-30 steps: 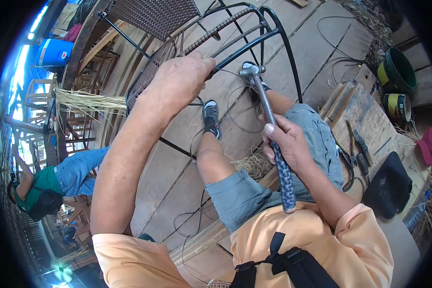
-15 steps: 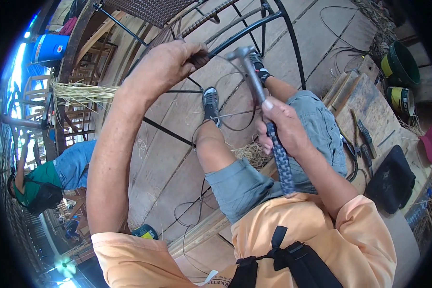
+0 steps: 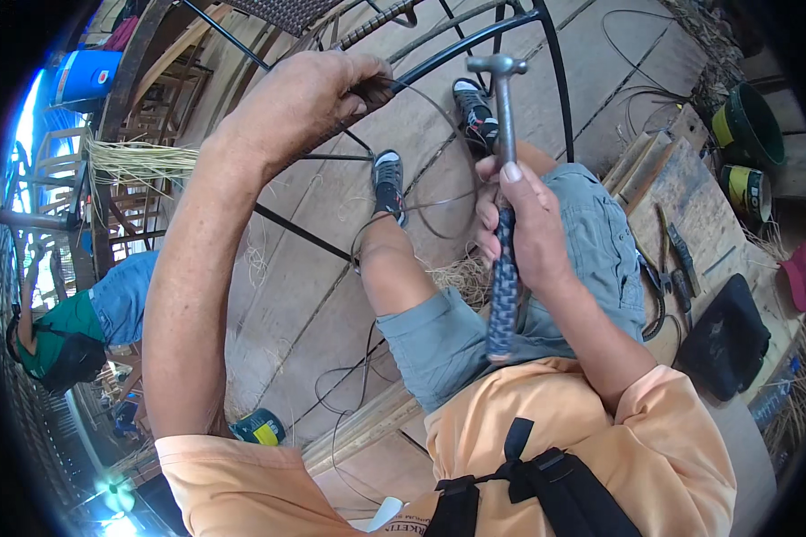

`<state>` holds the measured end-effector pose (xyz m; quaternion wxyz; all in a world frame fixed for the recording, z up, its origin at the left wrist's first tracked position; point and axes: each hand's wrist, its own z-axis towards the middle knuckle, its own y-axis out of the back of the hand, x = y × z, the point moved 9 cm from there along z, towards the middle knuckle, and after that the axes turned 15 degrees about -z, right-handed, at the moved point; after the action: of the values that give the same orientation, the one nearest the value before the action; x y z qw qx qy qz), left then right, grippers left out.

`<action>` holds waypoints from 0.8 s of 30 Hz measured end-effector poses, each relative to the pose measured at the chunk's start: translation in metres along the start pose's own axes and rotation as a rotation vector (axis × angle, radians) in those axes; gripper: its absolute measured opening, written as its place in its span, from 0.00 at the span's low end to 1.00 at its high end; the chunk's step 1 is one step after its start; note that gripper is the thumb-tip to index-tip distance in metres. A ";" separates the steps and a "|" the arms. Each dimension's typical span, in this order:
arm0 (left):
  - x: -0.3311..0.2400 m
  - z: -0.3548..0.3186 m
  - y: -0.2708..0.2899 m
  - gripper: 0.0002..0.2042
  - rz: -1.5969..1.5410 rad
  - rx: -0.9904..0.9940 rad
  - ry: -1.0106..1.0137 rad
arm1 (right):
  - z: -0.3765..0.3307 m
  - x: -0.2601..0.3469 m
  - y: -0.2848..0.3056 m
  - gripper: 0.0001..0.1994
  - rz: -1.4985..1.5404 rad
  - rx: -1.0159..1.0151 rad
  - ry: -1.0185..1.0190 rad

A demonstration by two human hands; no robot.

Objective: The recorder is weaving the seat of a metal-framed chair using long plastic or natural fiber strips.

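Observation:
My right hand is closed round the handle of a hammer, which has a dark woven-patterned grip. Its steel head points up and away, clear of the black metal frame. On the frame's curved rail, my left hand has its fingers curled in and closed; the fingertips are partly hidden. A thin brown strand comes out by that hand and loops down past my knees. Dark brown woven work covers part of the frame at the far side.
To my right, a wooden board carries pliers, other hand tools and a black pouch. Green buckets stand beyond it. Loose fibres lie between my legs. At far left another person bends near wooden furniture and a blue cooler.
The hammer has swung back from the rail near my left hand and now stands more upright, farther right. My left hand stays at the rail, and the view has shifted slightly.

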<state>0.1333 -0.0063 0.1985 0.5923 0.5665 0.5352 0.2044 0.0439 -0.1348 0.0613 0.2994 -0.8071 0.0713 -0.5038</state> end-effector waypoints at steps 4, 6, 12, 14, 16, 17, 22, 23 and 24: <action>0.004 -0.004 0.000 0.15 0.052 0.019 -0.010 | -0.003 -0.029 -0.039 0.12 -0.285 0.294 -0.143; -0.001 -0.010 0.009 0.09 -0.023 -0.089 -0.008 | -0.009 -0.033 -0.034 0.11 -0.260 0.239 -0.120; -0.057 -0.047 -0.015 0.18 -0.752 -0.362 0.114 | -0.005 -0.038 0.041 0.10 -0.136 0.040 -0.072; -0.060 -0.059 -0.072 0.19 -1.214 -0.440 0.153 | -0.003 -0.026 0.044 0.11 -0.155 -0.027 -0.037; -0.065 -0.062 -0.096 0.19 -1.386 -0.553 0.193 | -0.001 -0.018 0.051 0.11 -0.279 -0.078 0.007; -0.071 -0.059 -0.101 0.20 -1.432 -0.617 0.169 | 0.000 -0.017 0.045 0.11 -0.299 -0.036 0.005; -0.088 -0.056 -0.092 0.20 -1.465 -0.751 0.128 | -0.005 -0.015 0.045 0.10 -0.358 -0.067 0.005; -0.084 -0.061 -0.085 0.20 -1.379 -0.785 0.112 | -0.004 -0.024 0.044 0.10 -0.350 -0.052 0.002; -0.083 -0.061 -0.072 0.20 -1.315 -0.804 0.077 | -0.005 -0.023 0.049 0.10 -0.380 -0.042 0.037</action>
<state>0.0257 -0.0691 0.1812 0.7332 -0.1344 0.6666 0.0088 0.0377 -0.1672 0.0175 0.1804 -0.8028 -0.0666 -0.5644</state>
